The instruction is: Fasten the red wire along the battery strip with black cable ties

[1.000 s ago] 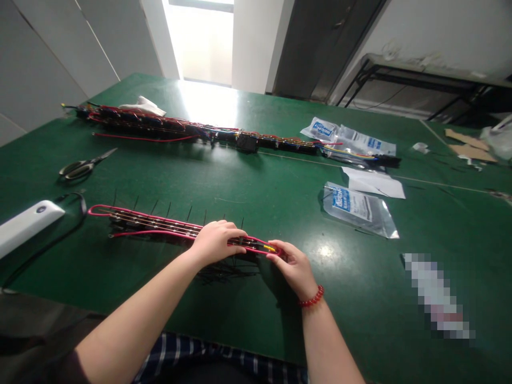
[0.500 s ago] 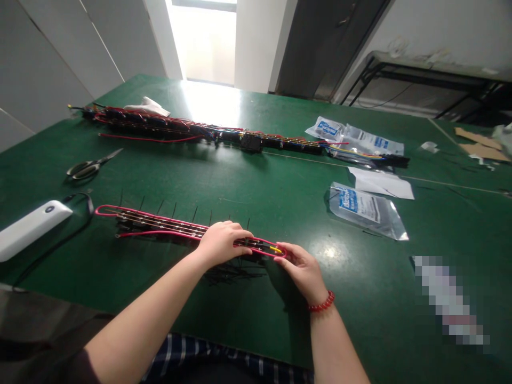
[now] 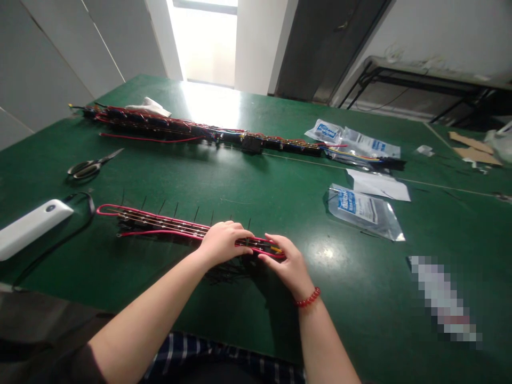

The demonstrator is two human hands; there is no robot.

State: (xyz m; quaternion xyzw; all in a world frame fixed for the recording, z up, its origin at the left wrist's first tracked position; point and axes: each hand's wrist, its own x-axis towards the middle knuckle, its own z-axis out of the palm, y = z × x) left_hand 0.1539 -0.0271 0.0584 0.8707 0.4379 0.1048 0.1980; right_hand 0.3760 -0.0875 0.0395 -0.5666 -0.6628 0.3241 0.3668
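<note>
A wire bundle (image 3: 164, 222) with red cables along its edges and thin black ties sticking up lies on the green table (image 3: 160, 277). My left hand (image 3: 226, 242) grips the bundle right of its middle, thumb on the near side and fingers on the far side. At the bundle's right end, my right hand (image 3: 286, 260) has its thumb and fingers on either side of the looped red cable (image 3: 269, 239), near a short yellow piece (image 3: 276, 249). Loose black ties (image 3: 228, 273) lie just below the bundle.
A longer wire harness (image 3: 180, 128) stretches across the back. Scissors (image 3: 90, 167) and a white device (image 3: 34, 226) with a black cord are at the left. Plastic bags (image 3: 366, 213) and white paper (image 3: 380, 185) lie at the right, with cardboard (image 3: 476, 149) farther back.
My right hand has moved left along the bundle's right end, its thumb and fingers now farther from the loop's tip. My left hand stays on the bundle.
</note>
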